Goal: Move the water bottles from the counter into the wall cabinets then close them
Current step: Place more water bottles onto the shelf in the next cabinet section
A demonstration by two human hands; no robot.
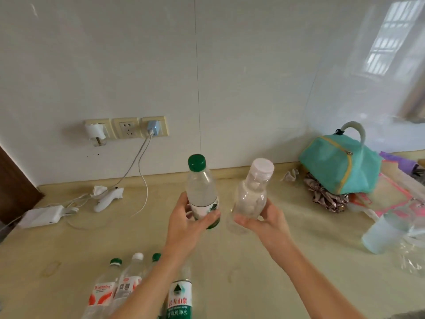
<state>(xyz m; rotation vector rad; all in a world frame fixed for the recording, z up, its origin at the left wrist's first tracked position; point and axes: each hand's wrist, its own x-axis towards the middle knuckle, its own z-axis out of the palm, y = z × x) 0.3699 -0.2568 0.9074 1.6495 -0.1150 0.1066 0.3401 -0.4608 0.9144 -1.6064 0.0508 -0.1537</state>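
left hand (184,224) gripped green-capped bottle (202,192), right hand (259,221) clear white-capped bottle (253,192), both lifted above counter (299,261) middle. looked light, thin, crushable plastic; mid-body hold best. more bottles (115,288) at front edge.

a green-capped bottle (202,191) with a white and green label was held up over the counter (69,245), nearly upright. just right of it, a clear bottle (251,192) with a white cap leaned right. four more bottles (128,288) stood close together at the counter's near edge.
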